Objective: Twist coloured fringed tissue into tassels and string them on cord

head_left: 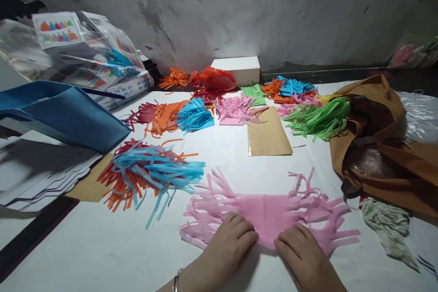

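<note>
A sheet of pink tissue paper lies spread on the white table, cut into fringe at its left and right ends. My left hand has its curled fingers on the sheet's near edge, left of the uncut middle. Opposite it, my right hand pinches the same edge on the right. Both thumbs are mostly hidden beneath the fingers. To the left rests a pile of blue fringed tissue paper, with red and orange strips under it.
Several fringed bundles, including a light blue one and a green one, line the back. A tan envelope lies mid-table. A brown bag and a crumpled cloth are at right; a blue bag stands left.
</note>
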The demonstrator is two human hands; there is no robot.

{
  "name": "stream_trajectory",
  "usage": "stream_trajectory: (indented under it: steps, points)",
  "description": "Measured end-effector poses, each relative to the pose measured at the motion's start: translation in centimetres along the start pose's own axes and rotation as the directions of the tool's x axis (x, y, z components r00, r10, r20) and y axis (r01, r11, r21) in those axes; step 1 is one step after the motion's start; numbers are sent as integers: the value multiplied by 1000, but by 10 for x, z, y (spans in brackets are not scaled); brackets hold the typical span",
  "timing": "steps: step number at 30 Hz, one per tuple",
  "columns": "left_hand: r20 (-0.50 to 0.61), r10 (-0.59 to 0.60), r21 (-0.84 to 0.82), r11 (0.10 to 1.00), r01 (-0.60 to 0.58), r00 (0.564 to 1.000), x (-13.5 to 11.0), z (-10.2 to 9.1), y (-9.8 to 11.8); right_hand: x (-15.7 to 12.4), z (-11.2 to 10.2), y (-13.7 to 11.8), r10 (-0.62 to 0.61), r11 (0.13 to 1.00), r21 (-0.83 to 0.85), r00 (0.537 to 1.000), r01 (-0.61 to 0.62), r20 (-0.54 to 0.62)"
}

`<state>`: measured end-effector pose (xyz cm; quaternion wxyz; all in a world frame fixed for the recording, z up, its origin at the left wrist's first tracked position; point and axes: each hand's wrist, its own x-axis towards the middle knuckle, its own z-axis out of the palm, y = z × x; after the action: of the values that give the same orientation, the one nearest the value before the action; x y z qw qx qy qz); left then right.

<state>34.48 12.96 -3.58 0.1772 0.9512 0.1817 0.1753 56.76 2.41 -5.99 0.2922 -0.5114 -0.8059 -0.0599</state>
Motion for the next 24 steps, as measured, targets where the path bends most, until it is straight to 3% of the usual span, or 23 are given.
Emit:
stream_trajectory:
  steps: [5, 11, 13, 17, 19, 21, 24]
  points:
    - [23, -81, -99, 992, 83, 996, 0, -6, 8, 2, 6, -3, 242, 954, 178, 970, -240, 10]
    - [48, -195, -94, 975, 199, 980, 2, 1, 8, 17, -7, 2, 408, 791, 351, 859, -501, 308]
    - [63, -231, -87, 968, 236, 971, 3, 0, 8, 20, -14, 4, 397, 799, 350, 866, -489, 304]
    - [114, -283, -49, 956, 290, 952, 8, -1, 7, 21, -17, 4, 270, 923, 224, 941, -313, 202]
    - [123, -306, -26, 950, 311, 944, 10, 0, 4, 20, -14, 4, 238, 949, 171, 958, -265, 161]
    - [129, -340, -9, 939, 344, 931, 13, 1, 1, 23, -12, 7, 262, 949, 138, 952, -285, 159]
    - [168, -399, 25, 916, 400, 902, 20, 1, -5, 35, -15, 13, 334, 917, 135, 908, -375, 253]
